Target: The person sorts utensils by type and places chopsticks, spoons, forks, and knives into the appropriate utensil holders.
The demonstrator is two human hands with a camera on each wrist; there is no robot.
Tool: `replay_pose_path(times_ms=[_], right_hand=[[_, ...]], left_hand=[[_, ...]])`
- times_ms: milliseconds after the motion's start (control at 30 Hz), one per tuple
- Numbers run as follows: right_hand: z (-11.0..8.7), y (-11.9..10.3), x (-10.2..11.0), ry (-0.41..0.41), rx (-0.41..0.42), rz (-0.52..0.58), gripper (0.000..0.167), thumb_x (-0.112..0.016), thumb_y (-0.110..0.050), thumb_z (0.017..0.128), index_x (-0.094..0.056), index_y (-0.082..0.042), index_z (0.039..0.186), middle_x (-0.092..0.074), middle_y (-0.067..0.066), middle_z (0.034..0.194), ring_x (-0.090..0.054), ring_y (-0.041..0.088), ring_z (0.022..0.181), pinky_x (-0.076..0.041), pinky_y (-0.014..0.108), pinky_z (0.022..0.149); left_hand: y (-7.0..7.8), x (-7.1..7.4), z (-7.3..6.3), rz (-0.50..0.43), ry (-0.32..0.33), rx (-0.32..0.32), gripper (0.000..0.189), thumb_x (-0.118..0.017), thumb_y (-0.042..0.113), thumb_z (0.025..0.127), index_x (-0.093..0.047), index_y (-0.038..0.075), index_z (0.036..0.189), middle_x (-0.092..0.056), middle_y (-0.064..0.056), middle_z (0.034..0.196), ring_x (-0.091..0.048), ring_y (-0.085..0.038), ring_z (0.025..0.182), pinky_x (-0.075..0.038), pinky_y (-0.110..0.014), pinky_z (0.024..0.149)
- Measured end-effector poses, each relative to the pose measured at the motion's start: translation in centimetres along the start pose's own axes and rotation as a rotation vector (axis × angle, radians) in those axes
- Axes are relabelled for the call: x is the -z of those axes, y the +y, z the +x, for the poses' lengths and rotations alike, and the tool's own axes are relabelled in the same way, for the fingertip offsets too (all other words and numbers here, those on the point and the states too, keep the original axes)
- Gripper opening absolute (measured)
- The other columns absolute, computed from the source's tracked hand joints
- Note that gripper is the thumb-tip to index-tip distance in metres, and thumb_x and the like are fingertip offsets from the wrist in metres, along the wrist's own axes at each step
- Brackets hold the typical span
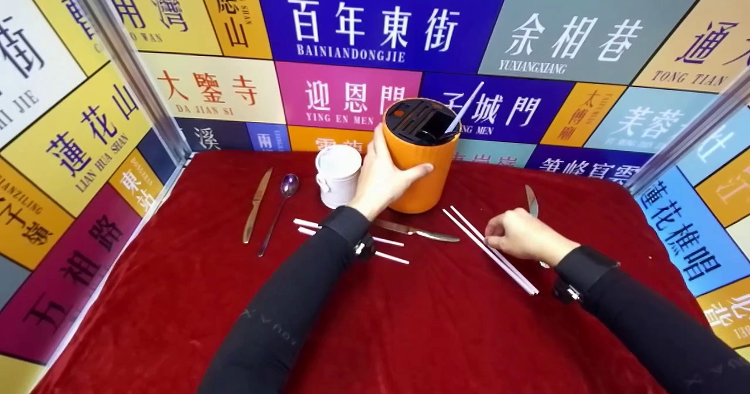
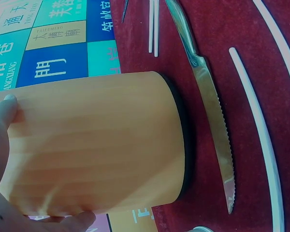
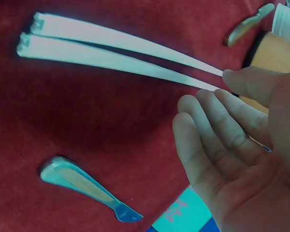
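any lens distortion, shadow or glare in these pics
Left wrist: the nearer white chopstick looks bowed, probably lens distortion, and soft shading falls across the orange holder, which looks paler there; right wrist: a pair of chopsticks seems curved too; head: that pair looks straight, and the spoon's bowl shows a small glint.

Colourful sign-covered walls (image 1: 375,7), red cloth (image 1: 422,323)

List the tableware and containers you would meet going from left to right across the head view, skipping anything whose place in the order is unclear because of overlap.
Leftmost table knife → metal spoon → white canister → orange utensil holder → rightmost pair of white chopsticks.
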State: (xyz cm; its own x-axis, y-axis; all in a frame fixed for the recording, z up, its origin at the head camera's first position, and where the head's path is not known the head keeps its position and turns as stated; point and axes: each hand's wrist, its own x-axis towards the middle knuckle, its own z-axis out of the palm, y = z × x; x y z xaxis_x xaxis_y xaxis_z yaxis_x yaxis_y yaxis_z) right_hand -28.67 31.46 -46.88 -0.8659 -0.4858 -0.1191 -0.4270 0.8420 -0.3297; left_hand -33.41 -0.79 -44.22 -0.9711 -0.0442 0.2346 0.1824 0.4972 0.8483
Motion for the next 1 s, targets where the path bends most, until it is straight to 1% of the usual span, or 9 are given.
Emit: replay_pose_path(times_ms=[133,267,333,500,667,867,1000], right_hand=[[0.0,0.1,-0.9,-0.007,-0.015,-0.035,0.006,-0.079,-0.014,0.096,-0.082,-0.009,0.093,-0.077,-0.002,0.078,-0.066,0.014,0.075,-0.057,0.038,0.073],[0.1,0.3,-1.4,0.016,-0.033,-0.076,0.006,-0.08,-0.014,0.095,-0.08,-0.01,0.091,-0.075,-0.001,0.076,-0.068,0.018,0.074,-0.06,0.044,0.072],[0.2,0.4,-1.5,0.022,-0.045,-0.085,0.006,-0.08,-0.014,0.094,-0.08,-0.009,0.091,-0.075,0.001,0.078,-0.069,0.019,0.075,-0.06,0.046,0.072],[0.3,0.4,-1.4,0.006,-0.072,-0.099,0.008,-0.079,-0.015,0.094,-0.081,-0.008,0.093,-0.076,0.006,0.083,-0.071,0.025,0.078,-0.062,0.049,0.073],[0.5,0.1,-1.3,0.006,-0.089,-0.1,0.007,-0.077,-0.014,0.092,-0.081,-0.008,0.091,-0.076,0.009,0.086,-0.072,0.03,0.082,-0.062,0.054,0.076],[0.8,0.0,-1.3,-0.007,-0.093,-0.086,0.007,-0.077,-0.013,0.09,-0.079,-0.007,0.087,-0.076,0.01,0.086,-0.071,0.03,0.084,-0.062,0.053,0.08],[0.9,0.0,-0.8,-0.014,-0.117,-0.064,0.009,-0.078,-0.016,0.091,-0.078,-0.008,0.088,-0.076,0.008,0.086,-0.069,0.027,0.083,-0.06,0.049,0.081]], left_hand=[[0.0,0.0,0.0,0.008,-0.002,0.009,0.13,-0.093,0.065,0.08,-0.015,0.026,0.176,-0.045,-0.013,0.169,-0.054,-0.029,0.149,-0.045,-0.047,0.128],[0.0,-0.1,0.0,0.013,0.0,0.012,0.131,-0.093,0.065,0.08,-0.015,0.025,0.176,-0.045,-0.013,0.169,-0.055,-0.029,0.149,-0.045,-0.046,0.128],[0.0,-0.1,0.0,0.015,0.0,0.011,0.13,-0.093,0.065,0.08,-0.015,0.026,0.176,-0.046,-0.012,0.169,-0.055,-0.029,0.149,-0.045,-0.046,0.128],[0.0,-0.1,0.1,0.014,0.004,0.013,0.129,-0.093,0.065,0.08,-0.015,0.028,0.176,-0.046,-0.01,0.168,-0.055,-0.027,0.148,-0.046,-0.045,0.127],[0.0,-0.1,0.1,0.014,0.005,0.013,0.129,-0.093,0.065,0.08,-0.015,0.028,0.176,-0.045,-0.01,0.169,-0.055,-0.027,0.149,-0.046,-0.045,0.127],[0.0,-0.1,0.1,0.012,0.008,0.012,0.128,-0.093,0.065,0.08,-0.016,0.029,0.176,-0.046,-0.011,0.168,-0.055,-0.027,0.149,-0.046,-0.046,0.127],[0.0,-0.1,0.1,0.007,0.008,0.011,0.128,-0.093,0.064,0.08,-0.016,0.029,0.176,-0.047,-0.011,0.167,-0.056,-0.027,0.148,-0.046,-0.046,0.127]])
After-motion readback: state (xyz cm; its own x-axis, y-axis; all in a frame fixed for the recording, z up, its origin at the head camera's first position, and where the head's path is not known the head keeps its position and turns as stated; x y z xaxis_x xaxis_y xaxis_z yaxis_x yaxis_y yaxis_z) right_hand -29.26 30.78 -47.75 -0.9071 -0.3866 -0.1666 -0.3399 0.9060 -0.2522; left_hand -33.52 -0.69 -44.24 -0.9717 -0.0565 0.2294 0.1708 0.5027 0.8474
